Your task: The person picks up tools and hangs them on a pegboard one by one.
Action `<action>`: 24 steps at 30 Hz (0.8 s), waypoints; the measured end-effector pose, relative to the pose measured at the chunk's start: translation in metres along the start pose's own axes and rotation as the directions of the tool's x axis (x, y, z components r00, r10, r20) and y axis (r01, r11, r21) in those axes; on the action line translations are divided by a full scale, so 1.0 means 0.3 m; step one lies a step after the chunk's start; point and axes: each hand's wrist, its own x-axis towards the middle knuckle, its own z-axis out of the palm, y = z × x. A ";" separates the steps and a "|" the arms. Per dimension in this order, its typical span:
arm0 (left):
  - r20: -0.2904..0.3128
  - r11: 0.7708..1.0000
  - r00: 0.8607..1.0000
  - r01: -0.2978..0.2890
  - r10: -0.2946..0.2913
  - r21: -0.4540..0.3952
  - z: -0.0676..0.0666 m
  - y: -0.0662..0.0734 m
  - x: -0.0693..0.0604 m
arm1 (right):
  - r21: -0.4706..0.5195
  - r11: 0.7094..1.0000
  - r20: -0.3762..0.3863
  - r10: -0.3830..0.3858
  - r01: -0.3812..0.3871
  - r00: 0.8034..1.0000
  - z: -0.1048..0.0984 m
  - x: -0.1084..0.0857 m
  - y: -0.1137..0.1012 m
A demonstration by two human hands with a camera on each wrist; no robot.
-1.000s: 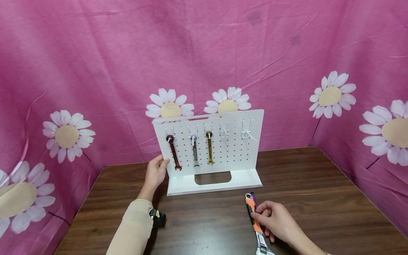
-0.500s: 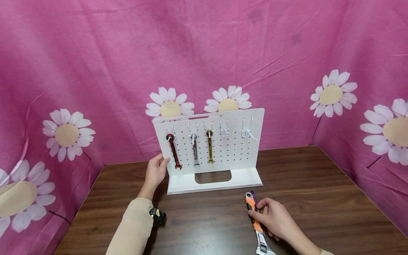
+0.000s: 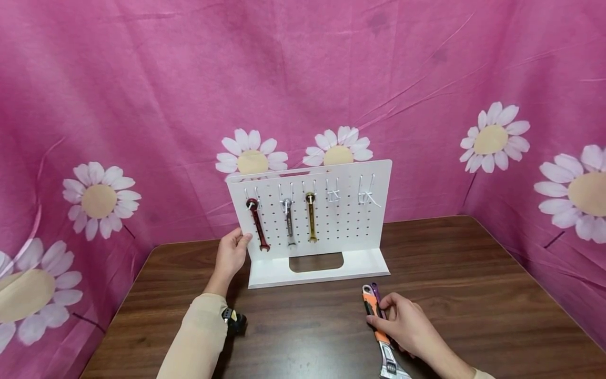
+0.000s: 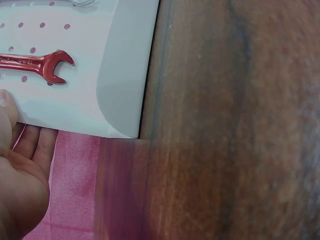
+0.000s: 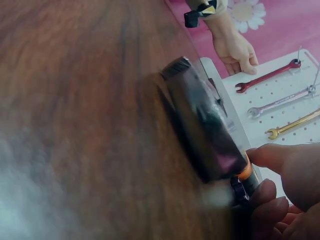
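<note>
The orange-and-black adjustable wrench is on the near side of the white pegboard, by its right end, with its ring end toward the board. The right hand has its grip clamped on the handle, with the thumb over it. A purple wrench is right beside it; I cannot tell if the hand holds that one too. The left hand pinches the board's left edge, thumb in front and fingers behind. A red wrench, a silver wrench and a gold wrench hang on the board, left to right. Two bare white hooks are to their right. The board stands on a brown wood counter. Pink cloth with big white flowers hangs around it.
</note>
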 end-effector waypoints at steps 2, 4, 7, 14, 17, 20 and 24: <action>0.003 1.000 1.000 0.004 -0.004 -0.003 0.001 0.003 0.001 | -0.030 0.999 -0.018 -0.017 0.017 1.000 0.002 0.000 -0.003; 0.005 1.000 1.000 0.008 -0.008 -0.004 0.001 0.005 0.001 | -0.065 0.997 -0.033 -0.038 0.036 0.999 0.004 0.000 -0.004; 0.005 1.000 1.000 0.011 -0.011 0.000 0.001 0.004 0.000 | -0.108 0.992 -0.056 -0.076 0.070 0.995 0.017 0.008 0.016; -0.002 1.000 1.000 -0.002 0.002 -0.004 0.000 0.001 -0.001 | -0.195 0.966 -0.106 -0.194 0.171 0.975 0.063 0.050 0.114; 0.005 1.000 1.000 0.000 0.000 -0.006 0.000 0.002 -0.001 | -0.203 0.966 -0.093 -0.184 0.163 0.978 0.063 0.052 0.109; 0.011 1.000 1.000 -0.001 0.001 -0.005 -0.001 0.005 -0.002 | -0.207 0.965 -0.084 -0.179 0.159 0.980 0.056 0.049 0.088; 0.014 1.000 1.000 -0.001 0.001 -0.002 -0.004 0.006 -0.003 | -0.171 0.976 -0.070 -0.147 0.133 0.987 0.047 0.042 0.054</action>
